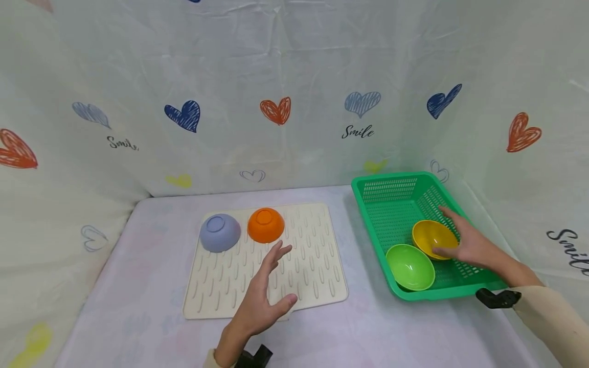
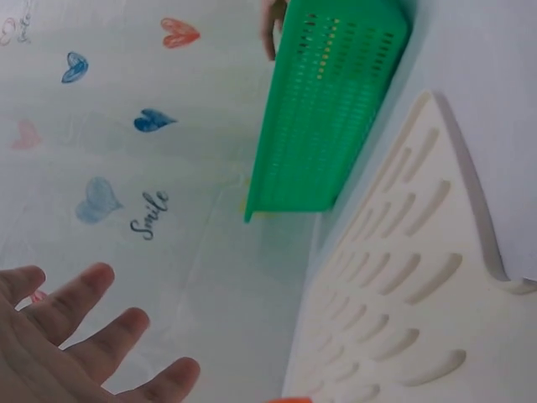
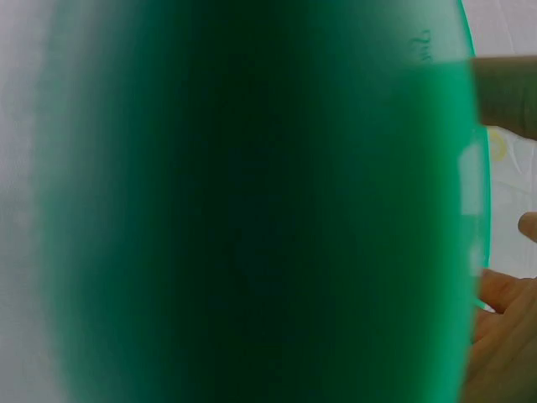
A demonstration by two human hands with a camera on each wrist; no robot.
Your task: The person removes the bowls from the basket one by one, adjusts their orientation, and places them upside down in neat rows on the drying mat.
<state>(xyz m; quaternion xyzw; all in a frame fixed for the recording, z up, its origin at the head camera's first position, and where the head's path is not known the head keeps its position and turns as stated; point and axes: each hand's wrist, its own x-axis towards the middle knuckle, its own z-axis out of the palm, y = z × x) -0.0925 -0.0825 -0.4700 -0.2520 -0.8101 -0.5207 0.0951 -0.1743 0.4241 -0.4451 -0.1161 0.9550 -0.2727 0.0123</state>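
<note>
My right hand (image 1: pixel 471 248) is over the right side of a green plastic basket (image 1: pixel 391 212). Its thumb lies over a yellow bowl (image 1: pixel 430 234), while the fingers stretch past the bowl's far right side; whether skin touches the rim I cannot tell. Beside that bowl, a light green bowl (image 1: pixel 409 268) sits upright in the basket's near left corner. My left hand (image 1: pixel 257 304) hovers over a cream ridged mat (image 1: pixel 313 255), fingers spread and nothing held. Upside down on the mat are a purple bowl (image 1: pixel 220 237) and an orange bowl (image 1: pixel 266 230). Blurred green fills most of the right wrist view.
The table (image 1: pixel 138 286) has a pale cloth and is backed by a white curtain (image 1: pixel 313 66) printed with hearts and "Smile". The basket's raised wall (image 2: pixel 310 126) stands to the right of the mat, with a strip of table between them.
</note>
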